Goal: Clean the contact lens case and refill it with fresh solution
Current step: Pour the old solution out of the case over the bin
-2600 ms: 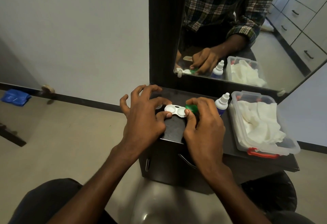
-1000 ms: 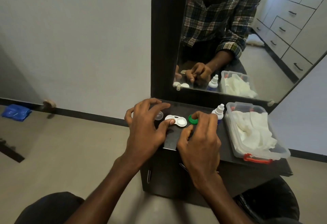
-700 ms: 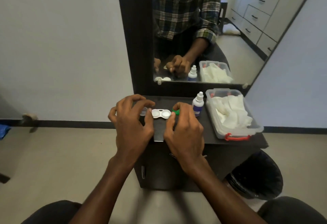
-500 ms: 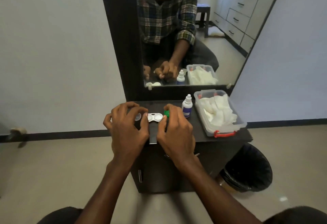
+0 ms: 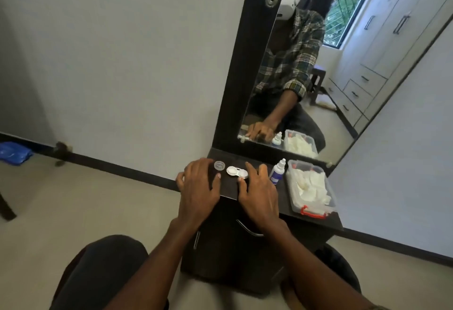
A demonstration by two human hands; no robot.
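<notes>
Head view, white plastic lens case [image 5: 237, 172], round wells, both hands' fingers [image 5: 250, 171] spread flat.

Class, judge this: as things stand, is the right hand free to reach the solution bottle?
Probably yes. The right hand lies open on the dark tabletop, holding nothing, and the solution bottle stands upright just beside its fingers with nothing between them.

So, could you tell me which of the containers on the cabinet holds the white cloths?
The clear plastic tub with the red latch, at the far right; the small bottle and lens case hold none.
</notes>
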